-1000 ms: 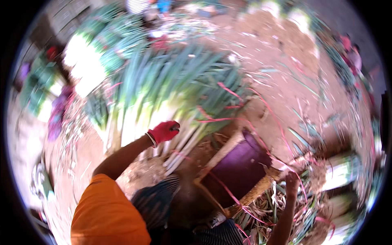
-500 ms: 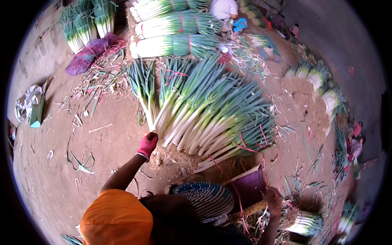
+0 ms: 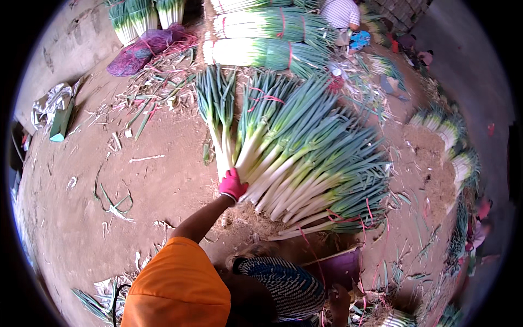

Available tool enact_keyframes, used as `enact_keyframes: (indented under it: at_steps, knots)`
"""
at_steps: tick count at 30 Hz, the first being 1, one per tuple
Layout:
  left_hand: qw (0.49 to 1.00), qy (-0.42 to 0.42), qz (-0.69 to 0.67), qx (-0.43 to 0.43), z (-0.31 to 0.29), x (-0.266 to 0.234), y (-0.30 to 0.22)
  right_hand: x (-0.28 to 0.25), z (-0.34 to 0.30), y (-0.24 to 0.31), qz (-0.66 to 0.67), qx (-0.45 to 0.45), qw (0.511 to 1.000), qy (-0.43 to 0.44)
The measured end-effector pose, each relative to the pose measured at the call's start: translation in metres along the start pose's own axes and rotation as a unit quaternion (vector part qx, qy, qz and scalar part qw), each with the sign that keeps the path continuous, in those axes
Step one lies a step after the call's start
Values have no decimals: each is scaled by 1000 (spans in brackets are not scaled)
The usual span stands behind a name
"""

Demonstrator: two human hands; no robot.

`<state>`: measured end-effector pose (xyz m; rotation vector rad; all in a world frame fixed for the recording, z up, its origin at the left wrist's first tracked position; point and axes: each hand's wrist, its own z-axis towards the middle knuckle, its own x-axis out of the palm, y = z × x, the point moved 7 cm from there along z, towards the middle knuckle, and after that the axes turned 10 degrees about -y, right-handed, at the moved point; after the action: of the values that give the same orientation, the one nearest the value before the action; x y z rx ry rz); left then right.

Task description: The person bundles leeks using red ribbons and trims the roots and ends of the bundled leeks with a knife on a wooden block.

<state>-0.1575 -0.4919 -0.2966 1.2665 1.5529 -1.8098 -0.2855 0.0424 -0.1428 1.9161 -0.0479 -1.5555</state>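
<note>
A fanned pile of long leeks (image 3: 305, 158) lies on the ground, green leaves pointing away and roots toward me. My left hand (image 3: 233, 184), in a pink glove, is closed around white stalks at the pile's left end, near the roots. A small group of leeks (image 3: 218, 120) stands slightly apart at that side. Low in the picture my bare right hand (image 3: 339, 300) is closed by a red string (image 3: 312, 248), which appears to run into it; the fingers are partly hidden. More red string (image 3: 267, 98) lies across leaves at the pile's far left.
Tied leek bundles (image 3: 256, 53) are stacked beyond the pile, with a person (image 3: 340, 13) beside them. A purple net sack (image 3: 131, 59) and upright bundles (image 3: 143, 15) stand far left. A purple container (image 3: 340, 267) is beside my knee. More leeks (image 3: 447, 131) line the right.
My left hand has moved forward from the root ends onto the white stalks. My right hand has come lower and inward. The whole view has shifted, so the pile sits farther right.
</note>
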Motion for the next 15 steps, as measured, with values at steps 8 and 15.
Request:
enact_keyframes:
  at_steps: [8, 15]
  knots:
    - [936, -23, -342, -83, 0, 16, 37, 27, 22, -9, -19, -35, 996, 79]
    - [909, -126, -346, -194, 59, 27, 116, 28, 8, -44, -65, 2, 992, 111]
